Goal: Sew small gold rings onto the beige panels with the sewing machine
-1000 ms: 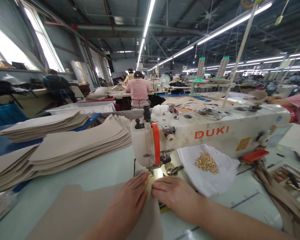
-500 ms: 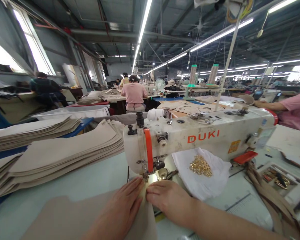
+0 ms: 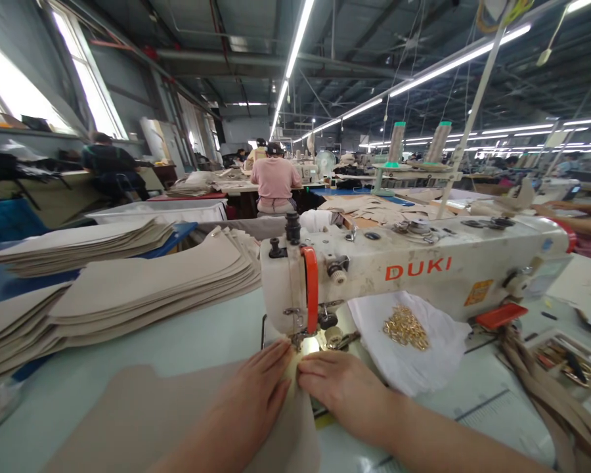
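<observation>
My left hand (image 3: 249, 404) lies flat, fingers stretched out, on a beige cut fabric panel (image 3: 142, 420) spread over the pale table. My right hand (image 3: 347, 391) rests beside it, fingers flat on the panel's edge, fingertips pointing left toward the lit needle area (image 3: 303, 340) of a white DUKI sewing machine (image 3: 414, 269). Both hands' fingertips nearly meet just in front of the presser foot. Neither hand grips anything.
Stacks of beige cut panels (image 3: 148, 286) lie at the left. A white cloth with gold metal rings (image 3: 406, 326) sits under the machine arm. Beige straps (image 3: 542, 387) and a small parts tray (image 3: 566, 358) lie at the right. Other workers sit behind, one in a pink shirt (image 3: 274, 180).
The hands stay pressed on the panel at the needle. Only the view shifts slightly as my head moves.
</observation>
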{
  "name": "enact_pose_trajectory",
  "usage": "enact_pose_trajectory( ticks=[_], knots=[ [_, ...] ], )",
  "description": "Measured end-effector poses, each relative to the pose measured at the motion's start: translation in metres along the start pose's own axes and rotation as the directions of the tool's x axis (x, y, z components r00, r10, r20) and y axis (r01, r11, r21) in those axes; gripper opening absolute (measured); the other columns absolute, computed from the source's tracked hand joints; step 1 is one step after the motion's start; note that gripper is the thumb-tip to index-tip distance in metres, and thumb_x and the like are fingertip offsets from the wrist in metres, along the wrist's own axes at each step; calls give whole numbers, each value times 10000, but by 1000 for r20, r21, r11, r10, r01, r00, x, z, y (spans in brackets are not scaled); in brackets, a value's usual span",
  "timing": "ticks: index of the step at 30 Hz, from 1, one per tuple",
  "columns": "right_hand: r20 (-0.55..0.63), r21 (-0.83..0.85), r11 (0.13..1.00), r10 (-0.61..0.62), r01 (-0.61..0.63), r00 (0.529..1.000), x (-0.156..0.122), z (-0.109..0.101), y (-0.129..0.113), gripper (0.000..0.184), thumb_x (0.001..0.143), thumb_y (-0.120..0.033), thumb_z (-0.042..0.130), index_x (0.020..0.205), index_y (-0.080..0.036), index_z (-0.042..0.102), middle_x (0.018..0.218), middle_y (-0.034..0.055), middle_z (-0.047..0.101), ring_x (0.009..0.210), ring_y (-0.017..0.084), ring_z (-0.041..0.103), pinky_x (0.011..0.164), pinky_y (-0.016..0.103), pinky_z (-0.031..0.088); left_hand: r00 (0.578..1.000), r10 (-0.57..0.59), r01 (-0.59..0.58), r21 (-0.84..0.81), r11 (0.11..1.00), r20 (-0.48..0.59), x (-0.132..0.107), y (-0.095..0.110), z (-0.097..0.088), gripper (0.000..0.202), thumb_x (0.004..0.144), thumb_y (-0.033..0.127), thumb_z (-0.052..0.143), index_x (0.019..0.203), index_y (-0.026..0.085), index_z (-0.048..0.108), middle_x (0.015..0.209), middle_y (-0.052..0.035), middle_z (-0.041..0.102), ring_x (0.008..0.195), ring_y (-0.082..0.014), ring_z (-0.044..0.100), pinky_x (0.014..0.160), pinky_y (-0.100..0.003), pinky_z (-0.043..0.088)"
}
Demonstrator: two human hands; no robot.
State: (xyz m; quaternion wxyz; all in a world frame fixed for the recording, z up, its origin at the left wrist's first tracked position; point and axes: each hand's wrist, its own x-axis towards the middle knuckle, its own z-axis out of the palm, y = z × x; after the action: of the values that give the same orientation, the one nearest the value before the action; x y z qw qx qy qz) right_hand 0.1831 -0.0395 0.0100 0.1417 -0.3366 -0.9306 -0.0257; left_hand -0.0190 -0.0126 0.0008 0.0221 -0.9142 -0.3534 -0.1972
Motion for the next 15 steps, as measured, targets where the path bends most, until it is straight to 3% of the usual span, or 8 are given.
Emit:
enact_pose_trajectory(
  ticks=[5,10,15],
  knots=[
    [3,-27,999,-16,16,1000,-1,4,-3,64,896,-169,586,924,-120,617,997,55,664,1007,154,574,997,232,393,997,-68,69,-30,997,35,-6,3,-3,386,896,242,447,1255,169,568,1321,-89,581,1181,-213,568,1017,-357,459],
    [-105,-54,984,-175,170,979,-3,23,-19,107,927,-203,538,918,-141,625,966,46,686,935,145,601,941,228,446,993,-82,84,-26,996,80,-40,8,-11,446,863,198,485,1308,202,513,1346,-53,562,1205,-201,547,1027,-335,454],
    [-228,-78,962,-273,262,935,-2,29,-31,168,946,-189,482,918,-139,640,971,48,705,923,142,625,926,223,469,999,-32,32,35,999,2,-75,9,-15,642,857,229,510,1453,207,272,1461,-66,419,1288,-225,457,1040,-367,434]
  ],
)
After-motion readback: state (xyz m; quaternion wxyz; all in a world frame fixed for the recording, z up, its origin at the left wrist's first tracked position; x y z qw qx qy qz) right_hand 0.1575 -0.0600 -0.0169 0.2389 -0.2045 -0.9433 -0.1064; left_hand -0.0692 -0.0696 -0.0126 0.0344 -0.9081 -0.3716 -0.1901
